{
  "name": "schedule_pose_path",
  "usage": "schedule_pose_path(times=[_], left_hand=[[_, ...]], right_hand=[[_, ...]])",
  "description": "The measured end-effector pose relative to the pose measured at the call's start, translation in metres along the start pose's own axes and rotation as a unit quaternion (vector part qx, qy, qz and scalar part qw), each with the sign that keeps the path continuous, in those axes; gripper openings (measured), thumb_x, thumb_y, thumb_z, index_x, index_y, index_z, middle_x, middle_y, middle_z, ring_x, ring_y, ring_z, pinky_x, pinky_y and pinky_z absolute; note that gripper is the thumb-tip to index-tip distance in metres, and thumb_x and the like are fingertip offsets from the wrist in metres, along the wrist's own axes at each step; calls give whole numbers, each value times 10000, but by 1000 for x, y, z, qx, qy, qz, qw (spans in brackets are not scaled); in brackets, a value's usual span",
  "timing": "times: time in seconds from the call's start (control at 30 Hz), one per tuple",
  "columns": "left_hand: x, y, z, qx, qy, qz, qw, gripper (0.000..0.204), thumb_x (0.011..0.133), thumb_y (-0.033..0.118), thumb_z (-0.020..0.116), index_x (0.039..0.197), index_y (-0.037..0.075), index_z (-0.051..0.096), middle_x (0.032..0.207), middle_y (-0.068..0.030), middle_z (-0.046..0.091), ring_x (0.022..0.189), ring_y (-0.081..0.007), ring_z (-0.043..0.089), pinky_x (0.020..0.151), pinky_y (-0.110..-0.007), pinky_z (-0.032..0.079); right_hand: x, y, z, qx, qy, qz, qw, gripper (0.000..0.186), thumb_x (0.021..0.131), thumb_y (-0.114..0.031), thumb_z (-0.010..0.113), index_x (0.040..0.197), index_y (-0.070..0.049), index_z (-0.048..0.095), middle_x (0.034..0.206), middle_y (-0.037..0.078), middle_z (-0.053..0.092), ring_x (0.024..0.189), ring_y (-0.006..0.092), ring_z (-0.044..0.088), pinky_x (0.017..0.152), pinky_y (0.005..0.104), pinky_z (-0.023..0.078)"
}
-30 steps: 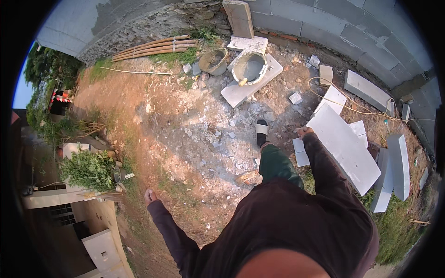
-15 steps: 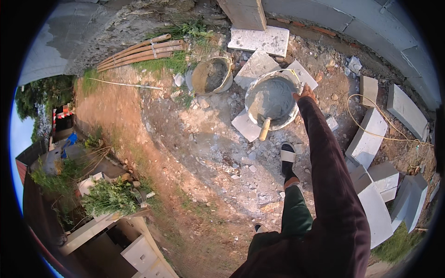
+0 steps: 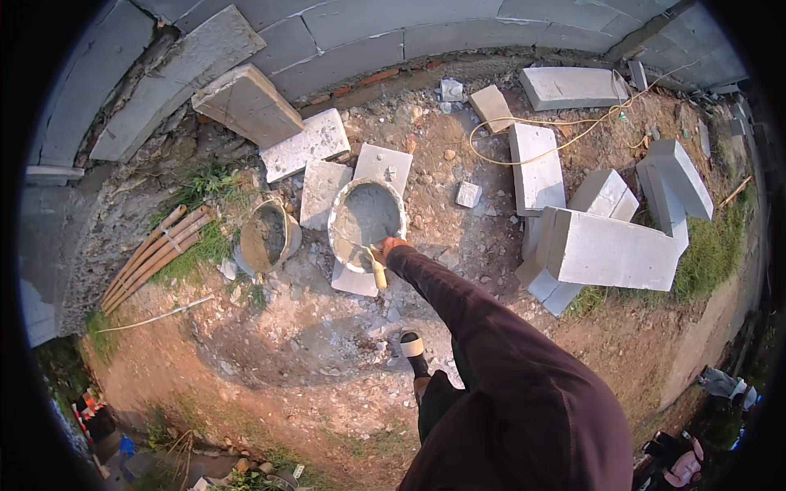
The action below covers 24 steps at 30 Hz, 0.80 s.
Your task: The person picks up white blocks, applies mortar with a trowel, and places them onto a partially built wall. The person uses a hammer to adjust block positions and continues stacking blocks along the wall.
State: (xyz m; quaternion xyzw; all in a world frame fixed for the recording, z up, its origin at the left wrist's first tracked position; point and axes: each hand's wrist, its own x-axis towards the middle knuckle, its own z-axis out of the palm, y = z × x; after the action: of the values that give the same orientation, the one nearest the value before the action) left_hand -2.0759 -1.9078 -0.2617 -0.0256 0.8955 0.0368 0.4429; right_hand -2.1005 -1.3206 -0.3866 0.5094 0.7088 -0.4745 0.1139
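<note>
A round bucket (image 3: 332,214) of wet grey mortar stands on the ground, with pale slabs around and partly under it. Across its near rim leans a tool with a light wooden handle (image 3: 379,275), probably a trowel; its other end is in the mortar. My right hand (image 3: 391,247) reaches to the near right rim, close beside that handle. Its fingers look curled, but whether they grip the rim or the tool is hidden. My left hand is out of view. A second bucket (image 3: 292,237), with drying mortar inside, stands to the left.
Pale blocks (image 3: 614,250) lie piled at the right, where a yellow hose or cord (image 3: 565,146) loops over one. Tied bamboo poles (image 3: 155,258) rest at the left. A grey block wall (image 3: 360,61) closes the far side; rubble covers the ground.
The view has swung to the right, showing more blocks. My right hand has shifted from the bucket's right rim to its near side, next to the wooden handle.
</note>
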Motion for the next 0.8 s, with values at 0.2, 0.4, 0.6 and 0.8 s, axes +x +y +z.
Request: schedule_pose_path(times=[0.2, 0.4, 0.6, 0.8], left_hand=[[66, -48, -84, 156, -8, 116, 981, 415, 824, 409, 508, 982, 44, 626, 941, -164, 633, 934, -306, 589, 798, -412, 452], [119, 37, -76, 259, -7, 242, 935, 407, 830, 403, 498, 976, 47, 630, 950, -166, 632, 941, -316, 587, 800, -422, 451], [122, 153, -33, 340, 29, 355, 870, 400, 835, 397, 487, 969, 50, 633, 960, -169, 630, 947, -327, 586, 802, -431, 451], [44, 256, 22, 340, 125, 407, 839, 393, 840, 391, 477, 963, 53, 637, 969, -171, 628, 954, -337, 584, 803, -441, 450]], right_hand=[[-148, 31, 21, 76, 168, 26, 983, 370, 756, -411, 585, 890, -72, 653, 786, 179, 639, 780, 359, 617, 695, 428, 486], [-319, 126, 22, 165, 219, 152, 950, 431, 754, -458, 566, 885, -58, 659, 796, 208, 628, 787, 366, 614, 698, 438, 479], [-504, 276, 91, 328, 363, 321, 811, 552, 707, -536, 595, 842, -4, 661, 768, 232, 619, 818, 359, 610, 722, 426, 455], [-629, 421, 185, 430, 506, 402, 631, 499, 706, -497, 625, 756, -3, 669, 730, 190, 643, 760, 326, 624, 719, 401, 453]])
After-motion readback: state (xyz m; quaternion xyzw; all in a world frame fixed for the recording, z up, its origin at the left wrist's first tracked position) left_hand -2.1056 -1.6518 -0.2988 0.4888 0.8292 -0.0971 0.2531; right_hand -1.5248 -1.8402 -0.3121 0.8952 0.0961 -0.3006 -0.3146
